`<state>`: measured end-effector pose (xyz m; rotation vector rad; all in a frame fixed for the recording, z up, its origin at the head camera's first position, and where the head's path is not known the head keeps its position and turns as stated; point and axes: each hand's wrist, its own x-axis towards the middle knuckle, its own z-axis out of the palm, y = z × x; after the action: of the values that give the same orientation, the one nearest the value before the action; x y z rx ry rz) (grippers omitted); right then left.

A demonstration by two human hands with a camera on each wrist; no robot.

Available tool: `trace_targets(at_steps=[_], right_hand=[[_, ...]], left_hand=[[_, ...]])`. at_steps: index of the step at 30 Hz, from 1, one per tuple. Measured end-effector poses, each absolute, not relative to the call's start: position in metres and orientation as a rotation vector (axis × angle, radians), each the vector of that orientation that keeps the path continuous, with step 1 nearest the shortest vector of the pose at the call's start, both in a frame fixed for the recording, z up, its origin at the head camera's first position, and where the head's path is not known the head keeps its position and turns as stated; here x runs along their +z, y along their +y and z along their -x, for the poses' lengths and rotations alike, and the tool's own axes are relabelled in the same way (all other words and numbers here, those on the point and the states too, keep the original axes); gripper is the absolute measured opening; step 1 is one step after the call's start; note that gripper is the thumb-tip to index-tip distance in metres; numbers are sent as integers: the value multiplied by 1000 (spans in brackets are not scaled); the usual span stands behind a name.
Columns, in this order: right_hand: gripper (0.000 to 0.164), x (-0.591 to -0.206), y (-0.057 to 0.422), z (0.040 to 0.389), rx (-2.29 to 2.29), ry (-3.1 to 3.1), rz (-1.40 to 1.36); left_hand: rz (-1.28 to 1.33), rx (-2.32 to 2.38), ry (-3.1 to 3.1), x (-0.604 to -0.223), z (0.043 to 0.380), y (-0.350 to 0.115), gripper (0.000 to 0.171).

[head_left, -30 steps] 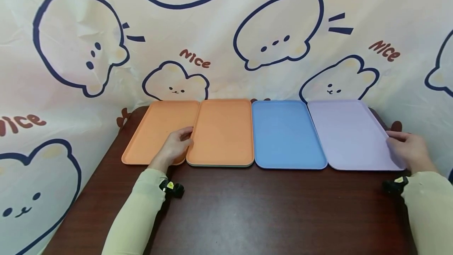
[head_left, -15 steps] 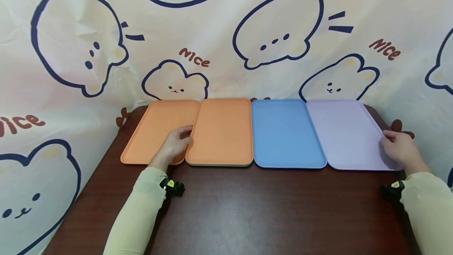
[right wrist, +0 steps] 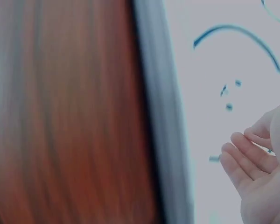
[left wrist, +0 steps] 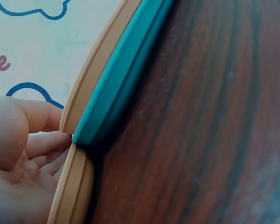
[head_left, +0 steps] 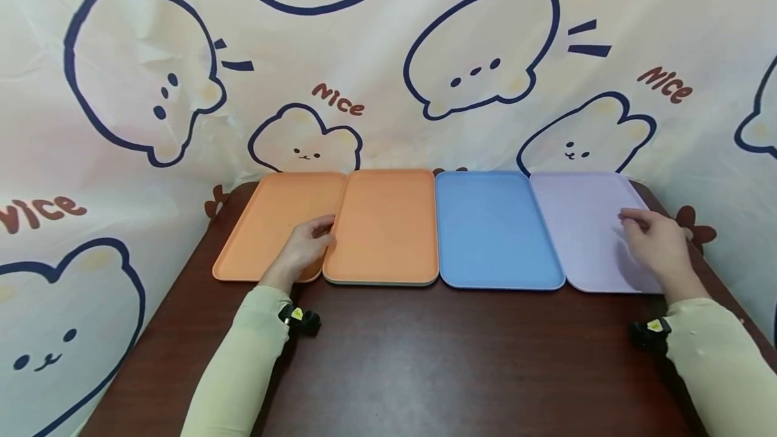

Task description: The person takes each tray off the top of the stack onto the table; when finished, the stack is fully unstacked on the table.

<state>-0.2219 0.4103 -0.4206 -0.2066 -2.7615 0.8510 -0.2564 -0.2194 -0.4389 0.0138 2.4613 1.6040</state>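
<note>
Four flat trays stand side by side in the head view: a left orange tray, a second orange tray, a blue tray and a purple tray. In the left wrist view a green tray lies directly under the second orange one. My left hand touches the left edge of that stack with extended thumb and fingers, above the left orange tray. Over the right part of the purple tray hovers my right hand, its fingers loosely bent with nothing between them.
The trays lie along the far side of a dark brown wooden table. Behind and beside it hangs a pale cloth with cartoon bear drawings.
My right hand has left the purple tray's right edge and moved leftward over that tray. My left hand stays at the edge of the orange stack.
</note>
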Motion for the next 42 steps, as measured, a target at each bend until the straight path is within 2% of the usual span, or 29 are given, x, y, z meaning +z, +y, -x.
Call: trace_targets(at_steps=[6,17,31,42], right_hand=[[41,-412,361,228,983,-2702,-16],[40,-405,276,243,1418,-2655,-221],[34,-420,190,262,1490,-2753,-208],[31,-425,149,280,1563,-2782,-116]], left_hand=[[11,1607,2455,-442,258,-220,57],[33,1608,2452,-440,255,-222,56],[7,1617,2468,-442,257,-221,56],[20,1629,2452,-442,258,-220,56]])
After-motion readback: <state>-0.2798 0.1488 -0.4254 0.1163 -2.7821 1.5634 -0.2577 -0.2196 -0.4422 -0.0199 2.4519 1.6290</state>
